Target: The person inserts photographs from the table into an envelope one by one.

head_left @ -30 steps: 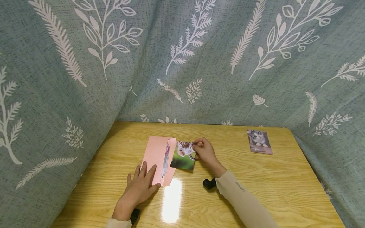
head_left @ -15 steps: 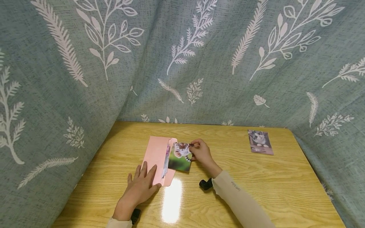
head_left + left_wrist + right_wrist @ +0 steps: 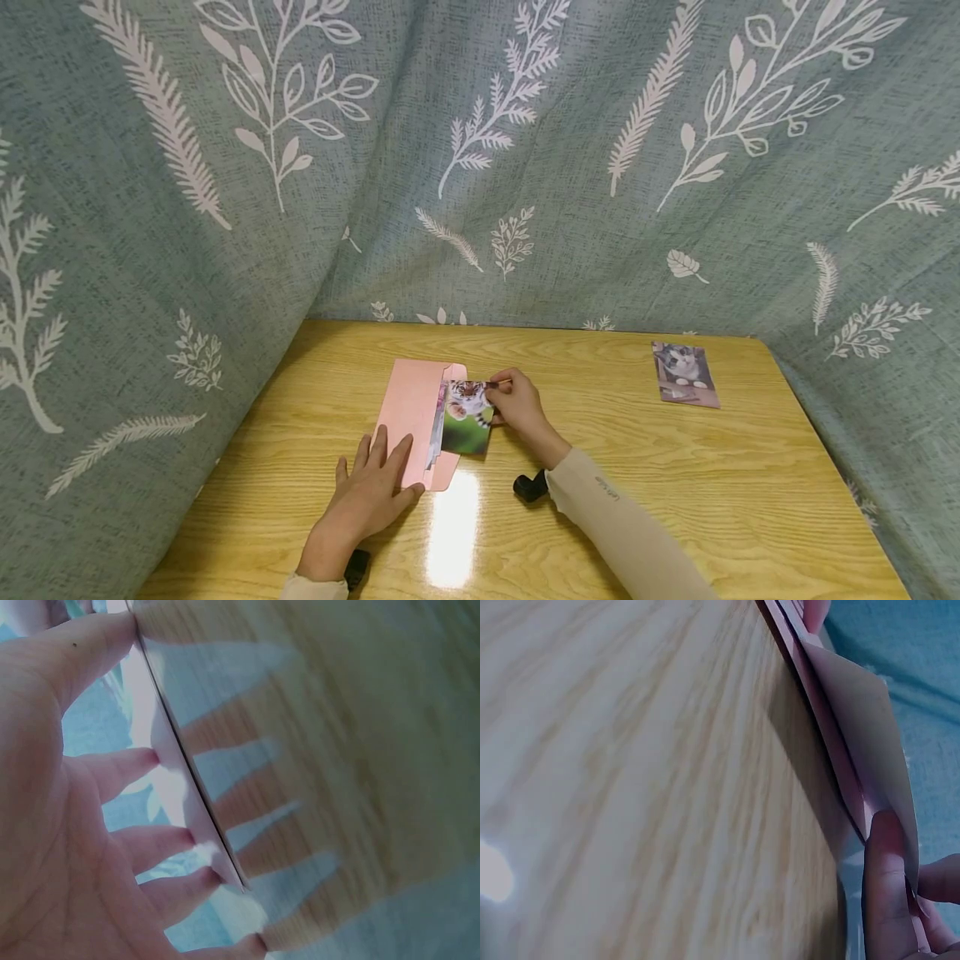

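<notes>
While the left hand (image 3: 365, 498), fingers spread and straight, rests on the near part of a pink envelope (image 3: 408, 400), the right hand (image 3: 522, 410) pinches a tiger photo (image 3: 467, 429) at its right side, near the far corner. The tiger photo, picture side up, lies over the envelope's flap (image 3: 445, 478) with its left edge at the mouth, entry there not discernible; further prints (image 3: 434, 448) jut from the same mouth. Also present: one cat photo (image 3: 685, 375), flat, well apart, far right of the wooden table (image 3: 600, 392); one green leaf-patterned curtain (image 3: 345, 167), behind.
</notes>
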{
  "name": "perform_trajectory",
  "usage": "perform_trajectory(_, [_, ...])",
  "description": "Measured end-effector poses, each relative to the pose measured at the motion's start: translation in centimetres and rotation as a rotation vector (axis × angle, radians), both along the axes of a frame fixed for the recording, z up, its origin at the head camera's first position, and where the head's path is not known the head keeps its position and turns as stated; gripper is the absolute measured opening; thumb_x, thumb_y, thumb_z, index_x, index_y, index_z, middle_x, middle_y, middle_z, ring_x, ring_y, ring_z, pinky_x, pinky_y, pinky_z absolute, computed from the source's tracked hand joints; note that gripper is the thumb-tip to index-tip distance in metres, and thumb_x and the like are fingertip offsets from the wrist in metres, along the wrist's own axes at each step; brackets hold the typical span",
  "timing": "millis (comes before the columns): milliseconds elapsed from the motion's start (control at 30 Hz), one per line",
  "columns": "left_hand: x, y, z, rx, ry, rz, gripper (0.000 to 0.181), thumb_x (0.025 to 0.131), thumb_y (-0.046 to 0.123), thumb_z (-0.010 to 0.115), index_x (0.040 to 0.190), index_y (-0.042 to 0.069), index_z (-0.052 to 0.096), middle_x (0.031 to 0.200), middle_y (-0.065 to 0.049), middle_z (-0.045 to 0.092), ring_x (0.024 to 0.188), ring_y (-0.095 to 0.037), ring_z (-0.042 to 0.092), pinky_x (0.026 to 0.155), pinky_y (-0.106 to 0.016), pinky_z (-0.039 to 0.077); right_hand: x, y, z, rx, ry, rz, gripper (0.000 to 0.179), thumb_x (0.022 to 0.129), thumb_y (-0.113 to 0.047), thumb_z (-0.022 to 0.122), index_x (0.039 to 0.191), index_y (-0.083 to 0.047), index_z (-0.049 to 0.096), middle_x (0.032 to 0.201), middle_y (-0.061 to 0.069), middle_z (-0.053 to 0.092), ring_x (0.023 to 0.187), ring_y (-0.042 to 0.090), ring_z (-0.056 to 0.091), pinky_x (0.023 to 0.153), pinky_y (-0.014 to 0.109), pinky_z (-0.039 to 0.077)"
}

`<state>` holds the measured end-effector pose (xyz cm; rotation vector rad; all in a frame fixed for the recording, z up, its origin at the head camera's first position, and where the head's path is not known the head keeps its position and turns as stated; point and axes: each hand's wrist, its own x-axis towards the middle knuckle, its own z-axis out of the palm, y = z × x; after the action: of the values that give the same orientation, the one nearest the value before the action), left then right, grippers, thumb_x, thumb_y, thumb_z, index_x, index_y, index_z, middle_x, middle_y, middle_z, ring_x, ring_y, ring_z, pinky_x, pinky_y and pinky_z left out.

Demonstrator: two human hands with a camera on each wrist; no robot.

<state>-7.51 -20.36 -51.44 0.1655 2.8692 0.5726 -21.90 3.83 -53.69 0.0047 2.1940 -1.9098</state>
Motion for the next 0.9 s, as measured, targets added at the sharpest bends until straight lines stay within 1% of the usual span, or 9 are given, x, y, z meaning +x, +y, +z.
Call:
perform_trajectory(167, [0.0, 0.0, -0.1, -0.002, -0.004, 0.001, 0.076, 0.096, 0.047, 0.064, 0.158, 0.015, 0.034, 0.161, -0.029, 0.013, 0.146, -0.051, 0.01, 0.103, -0.08, 0.008, 0.0, -0.6, 0.3, 0.004, -0.003, 0.009, 0.025, 0.095, -0.001, 0.064, 0.119, 0.002, 0.058, 0.096, 0.016, 0.061, 0.059, 0.017, 0.06, 0.05, 0.034, 0.057])
perform_trajectory(300, [0.0, 0.1, -0.1, 0.0, -0.002, 0.001, 0.075, 0.096, 0.047, 0.065, 0.157, 0.015, 0.035, 0.161, -0.029, 0.014, 0.146, -0.051, 0.01, 0.103, -0.081, 0.008, 0.0, -1.0, 0.3, 0.011, 0.007, 0.013, 0.024, 0.095, -0.001, 0.064, 0.118, 0.002, 0.058, 0.095, 0.015, 0.06, 0.058, 0.017, 0.059, 0.049, 0.034, 0.057])
perform_trajectory(567, [0.0, 0.1, 0.0, -0.002, 0.002, 0.003, 0.075, 0.096, 0.046, 0.065, 0.157, 0.014, 0.035, 0.161, -0.03, 0.014, 0.146, -0.051, 0.011, 0.103, -0.081, 0.009, 0.1, -1.8, 0.4, 0.009, -0.009, 0.011, 0.024, 0.094, 0.0, 0.064, 0.117, 0.003, 0.059, 0.093, 0.014, 0.06, 0.059, 0.017, 0.06, 0.049, 0.034, 0.057])
perform_trajectory(700, [-0.1, 0.1, 0.1, -0.001, 0.001, 0.002, 0.075, 0.096, 0.045, 0.065, 0.157, 0.014, 0.035, 0.161, -0.03, 0.014, 0.146, -0.052, 0.011, 0.103, -0.081, 0.009, 0.0, -2.2, 0.3, 0.013, -0.003, 0.007, 0.025, 0.094, -0.001, 0.065, 0.118, 0.003, 0.059, 0.091, 0.014, 0.06, 0.059, 0.017, 0.06, 0.048, 0.033, 0.056])
perform_trajectory(900, [-0.1, 0.0, 0.0, -0.007, 0.0, 0.0, 0.075, 0.096, 0.046, 0.065, 0.157, 0.014, 0.035, 0.161, -0.029, 0.014, 0.146, -0.051, 0.01, 0.103, -0.081, 0.009, -0.2, -2.8, 0.0, 0.04, 0.013, 0.009, 0.022, 0.094, -0.002, 0.065, 0.116, 0.001, 0.06, 0.093, 0.013, 0.059, 0.059, 0.017, 0.059, 0.047, 0.033, 0.056])
